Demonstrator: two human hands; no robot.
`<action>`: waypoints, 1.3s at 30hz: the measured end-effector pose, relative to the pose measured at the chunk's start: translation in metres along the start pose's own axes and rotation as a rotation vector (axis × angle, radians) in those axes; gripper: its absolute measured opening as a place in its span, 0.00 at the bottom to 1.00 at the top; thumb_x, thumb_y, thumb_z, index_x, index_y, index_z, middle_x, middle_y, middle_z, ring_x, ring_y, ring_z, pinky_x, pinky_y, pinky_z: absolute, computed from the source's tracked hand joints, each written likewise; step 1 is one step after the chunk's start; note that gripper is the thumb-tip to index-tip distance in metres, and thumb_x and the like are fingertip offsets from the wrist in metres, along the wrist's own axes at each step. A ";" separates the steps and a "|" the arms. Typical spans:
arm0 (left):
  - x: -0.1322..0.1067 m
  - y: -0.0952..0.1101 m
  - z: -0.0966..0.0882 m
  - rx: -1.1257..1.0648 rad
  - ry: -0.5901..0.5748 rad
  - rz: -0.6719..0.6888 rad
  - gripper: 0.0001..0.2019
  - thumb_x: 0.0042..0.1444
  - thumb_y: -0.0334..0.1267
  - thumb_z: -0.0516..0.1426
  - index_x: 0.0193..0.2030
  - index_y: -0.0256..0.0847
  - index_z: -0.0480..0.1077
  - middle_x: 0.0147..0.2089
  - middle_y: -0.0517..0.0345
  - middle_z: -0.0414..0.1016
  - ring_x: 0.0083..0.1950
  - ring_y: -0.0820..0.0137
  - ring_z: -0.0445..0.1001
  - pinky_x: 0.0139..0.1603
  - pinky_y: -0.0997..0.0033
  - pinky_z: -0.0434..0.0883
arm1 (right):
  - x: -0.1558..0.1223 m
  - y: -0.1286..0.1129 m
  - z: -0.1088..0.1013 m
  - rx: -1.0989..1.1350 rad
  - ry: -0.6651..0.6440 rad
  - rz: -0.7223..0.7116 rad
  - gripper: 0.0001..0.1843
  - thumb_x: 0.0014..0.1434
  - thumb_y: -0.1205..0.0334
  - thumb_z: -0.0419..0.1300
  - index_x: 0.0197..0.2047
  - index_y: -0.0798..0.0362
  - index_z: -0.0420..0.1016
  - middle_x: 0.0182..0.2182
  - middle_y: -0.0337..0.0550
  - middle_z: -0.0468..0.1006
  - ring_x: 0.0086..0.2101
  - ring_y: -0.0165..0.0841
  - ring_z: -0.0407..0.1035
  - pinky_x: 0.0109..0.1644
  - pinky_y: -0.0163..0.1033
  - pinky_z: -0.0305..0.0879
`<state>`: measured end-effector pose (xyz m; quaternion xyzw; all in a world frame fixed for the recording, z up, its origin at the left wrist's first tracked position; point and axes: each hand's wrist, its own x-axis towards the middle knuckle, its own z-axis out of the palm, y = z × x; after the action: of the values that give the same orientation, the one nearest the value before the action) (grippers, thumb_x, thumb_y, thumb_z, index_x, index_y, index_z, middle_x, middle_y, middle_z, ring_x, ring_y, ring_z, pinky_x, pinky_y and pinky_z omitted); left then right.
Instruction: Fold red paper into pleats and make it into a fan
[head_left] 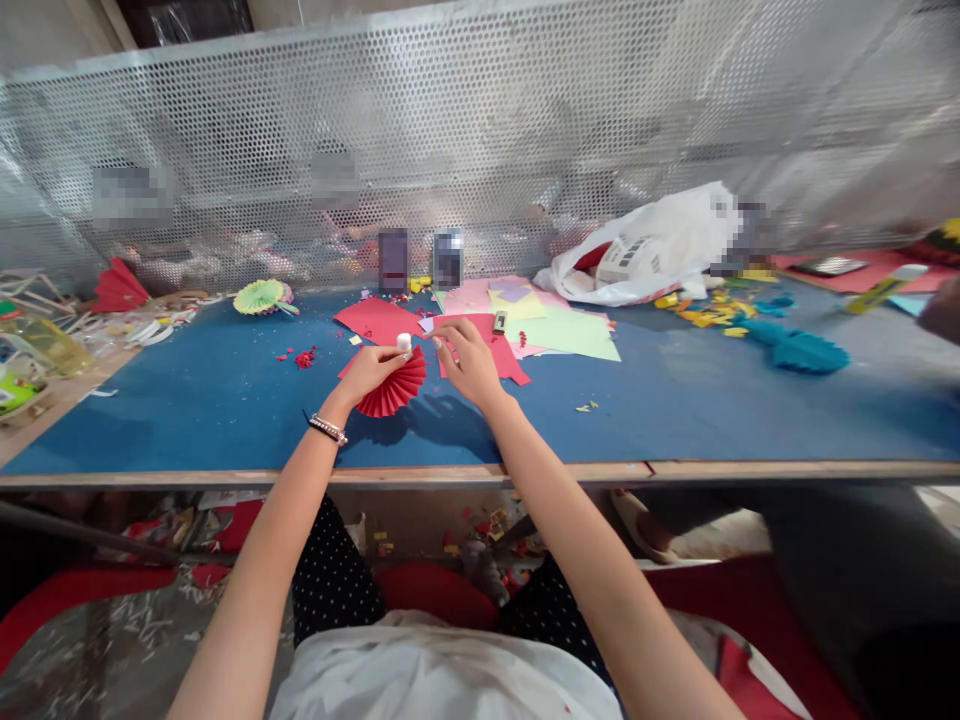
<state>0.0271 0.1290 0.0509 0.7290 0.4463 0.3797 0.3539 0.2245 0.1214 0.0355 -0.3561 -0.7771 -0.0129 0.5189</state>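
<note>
My left hand [367, 373] is closed on a red pleated paper fan [393, 392], gripping it near its top edge. A small white cylinder, like a cap [404, 342], shows at the fingertips of this hand; whether it is held too is unclear. Just right of the fan hovers my right hand [471, 362], fingers bent and apart, with nothing visible in them. Beneath and behind both hands lie red paper sheets [381, 321]. A small sharpener-like object [500, 322] rests on the red paper beyond the right hand.
Pastel paper sheets [574, 333] and two phones [393, 260] are behind the hands, against a perforated metal screen [450, 130]. A white plastic bag [645, 250] lies back right, near a blue pleated paper piece [810, 352]. A green-yellow paper rosette [260, 296] sits left. Another person's hand [941, 310] shows far right.
</note>
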 end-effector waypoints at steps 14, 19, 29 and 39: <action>0.003 -0.005 0.001 0.037 -0.008 0.011 0.17 0.53 0.46 0.58 0.43 0.36 0.77 0.43 0.52 0.80 0.46 0.58 0.74 0.46 0.64 0.67 | -0.001 0.005 0.002 -0.029 -0.101 -0.116 0.26 0.56 0.75 0.47 0.53 0.45 0.71 0.46 0.47 0.68 0.44 0.39 0.62 0.48 0.48 0.64; 0.002 -0.004 0.002 0.070 -0.005 0.020 0.18 0.54 0.47 0.57 0.43 0.36 0.77 0.44 0.52 0.80 0.45 0.59 0.75 0.44 0.65 0.68 | -0.002 0.006 0.003 -0.051 -0.096 -0.124 0.26 0.56 0.74 0.48 0.53 0.44 0.72 0.47 0.47 0.69 0.44 0.40 0.62 0.49 0.49 0.64; 0.001 -0.008 0.002 0.076 0.003 0.045 0.18 0.55 0.46 0.56 0.45 0.36 0.76 0.46 0.51 0.79 0.47 0.60 0.74 0.47 0.65 0.68 | -0.003 0.006 0.005 -0.136 -0.114 -0.141 0.23 0.56 0.73 0.49 0.50 0.47 0.75 0.45 0.49 0.70 0.44 0.42 0.62 0.47 0.50 0.65; -0.001 -0.001 0.002 0.102 0.026 0.031 0.18 0.56 0.45 0.56 0.45 0.35 0.76 0.45 0.51 0.79 0.46 0.59 0.74 0.43 0.67 0.67 | -0.003 0.007 0.004 -0.137 -0.117 -0.142 0.23 0.56 0.73 0.48 0.49 0.47 0.75 0.45 0.48 0.69 0.45 0.41 0.62 0.47 0.49 0.64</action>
<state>0.0281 0.1280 0.0494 0.7479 0.4582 0.3714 0.3045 0.2261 0.1259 0.0287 -0.3350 -0.8265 -0.0819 0.4449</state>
